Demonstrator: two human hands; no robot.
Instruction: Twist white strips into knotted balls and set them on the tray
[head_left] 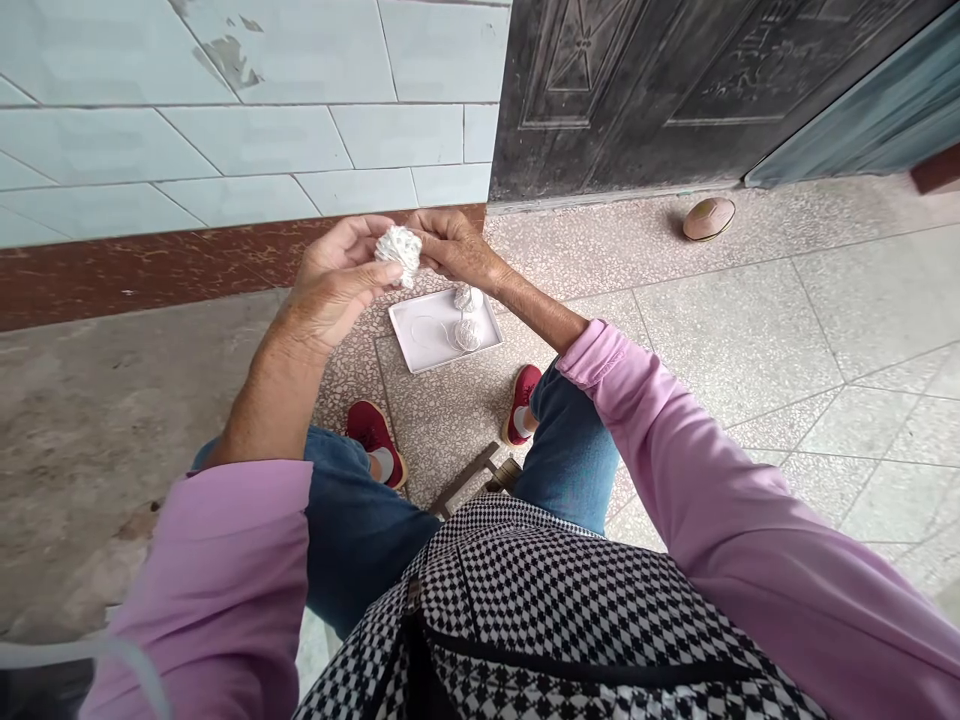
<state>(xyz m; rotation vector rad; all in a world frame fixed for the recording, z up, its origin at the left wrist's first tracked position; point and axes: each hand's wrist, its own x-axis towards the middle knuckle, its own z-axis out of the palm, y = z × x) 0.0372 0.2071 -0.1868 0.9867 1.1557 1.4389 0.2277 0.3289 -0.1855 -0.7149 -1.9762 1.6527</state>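
Note:
My left hand (334, 280) holds a small, bumpy piece of white yarn work (399, 254), with the thumb in front and the fingers behind. My right hand (457, 247) is closed in a pinch at the right edge of that piece. Whether a thin tool is between its fingers I cannot make out. Below the hands, on the floor, lies a shallow white tray (409, 345). It holds a ball of white yarn (467, 335) and a second yarn ball (466, 298) behind it, partly covered by my right wrist. A loose loop of thread lies in the tray.
A tiled wall (262, 140) and a dark door (585, 110) stand in front. A pinkish, rounded object (709, 218) lies on the floor near the door. My red shoes (375, 440) flank the tray, and part of a wooden frame (469, 480) shows between my legs.

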